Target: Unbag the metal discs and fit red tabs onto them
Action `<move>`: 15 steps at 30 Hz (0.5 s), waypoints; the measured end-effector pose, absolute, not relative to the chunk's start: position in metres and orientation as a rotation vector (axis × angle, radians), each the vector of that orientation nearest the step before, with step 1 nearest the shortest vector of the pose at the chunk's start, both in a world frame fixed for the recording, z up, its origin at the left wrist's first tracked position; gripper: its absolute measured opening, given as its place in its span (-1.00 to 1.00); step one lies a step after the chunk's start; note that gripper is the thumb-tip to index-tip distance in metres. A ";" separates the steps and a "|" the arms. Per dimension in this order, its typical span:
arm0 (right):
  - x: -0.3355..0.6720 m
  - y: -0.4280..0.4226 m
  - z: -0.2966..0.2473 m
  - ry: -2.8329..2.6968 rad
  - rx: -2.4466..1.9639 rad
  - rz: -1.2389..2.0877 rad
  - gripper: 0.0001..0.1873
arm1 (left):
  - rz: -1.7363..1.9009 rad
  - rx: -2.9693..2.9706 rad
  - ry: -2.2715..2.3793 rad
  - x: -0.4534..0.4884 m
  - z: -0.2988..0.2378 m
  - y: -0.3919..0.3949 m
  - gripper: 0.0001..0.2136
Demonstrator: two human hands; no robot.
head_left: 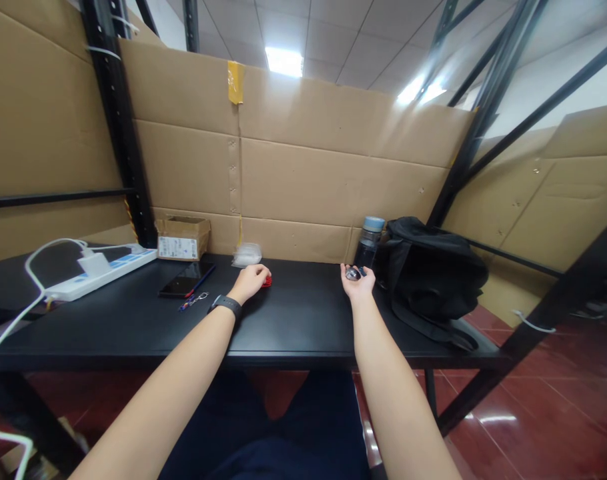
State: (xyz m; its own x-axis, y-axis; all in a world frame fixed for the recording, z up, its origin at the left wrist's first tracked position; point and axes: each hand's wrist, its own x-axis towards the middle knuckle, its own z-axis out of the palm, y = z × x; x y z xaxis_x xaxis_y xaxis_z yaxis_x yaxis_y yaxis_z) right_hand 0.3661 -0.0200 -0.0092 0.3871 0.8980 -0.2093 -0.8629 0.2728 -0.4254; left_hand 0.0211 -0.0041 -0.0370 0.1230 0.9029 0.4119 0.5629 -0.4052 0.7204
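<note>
My left hand (250, 283), with a dark watch on its wrist, rests at the middle of the black table. Its fingers are curled down over a small red item (267, 281), mostly hidden, so its kind does not show. Palm up, my right hand (359, 287) is raised over the table's right part. Cupped in its fingers lies a small, shiny, round metal thing (352, 273), with a dark bit (362, 271) beside it. A clear plastic bag (247, 255) sits just beyond my left hand.
A phone (186, 280), a pen and a small keychain (193, 301) lie left. Behind them are an open cardboard box (183, 238) and a white power strip (106, 273). A water bottle (368, 243) and black backpack (428, 273) stand right. Cardboard walls enclose the table (293, 327).
</note>
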 end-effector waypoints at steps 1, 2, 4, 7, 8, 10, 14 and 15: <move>0.365 -0.020 -0.010 -0.093 -0.553 1.189 -0.85 | 1.189 2.019 1.418 0.021 -0.037 -0.004 -0.71; 0.362 -0.019 -0.010 -0.117 -0.591 1.194 -0.85 | 1.188 2.019 1.418 0.021 -0.037 -0.004 -0.71; 0.356 -0.019 -0.010 -0.178 -0.665 1.217 -0.85 | 1.204 2.018 1.420 0.021 -0.036 -0.005 -0.71; 0.349 -0.018 -0.011 -0.243 -0.718 1.254 -0.83 | 1.287 1.989 1.460 0.020 -0.034 -0.005 -0.71; 0.349 -0.019 -0.011 -0.243 -0.720 1.257 -0.83 | 1.319 1.973 1.480 0.020 -0.034 -0.005 -0.71; 0.353 -0.019 -0.012 -0.201 -0.710 1.240 -0.84 | 1.356 1.953 1.508 0.019 -0.033 -0.005 -0.72; 0.365 -0.019 -0.014 -0.084 -0.681 1.153 -0.84 | 1.364 1.963 1.484 0.019 -0.033 -0.005 -0.72; 0.367 -0.019 -0.014 -0.071 -0.678 1.134 -0.84 | 1.361 1.963 1.476 0.019 -0.033 -0.004 -0.72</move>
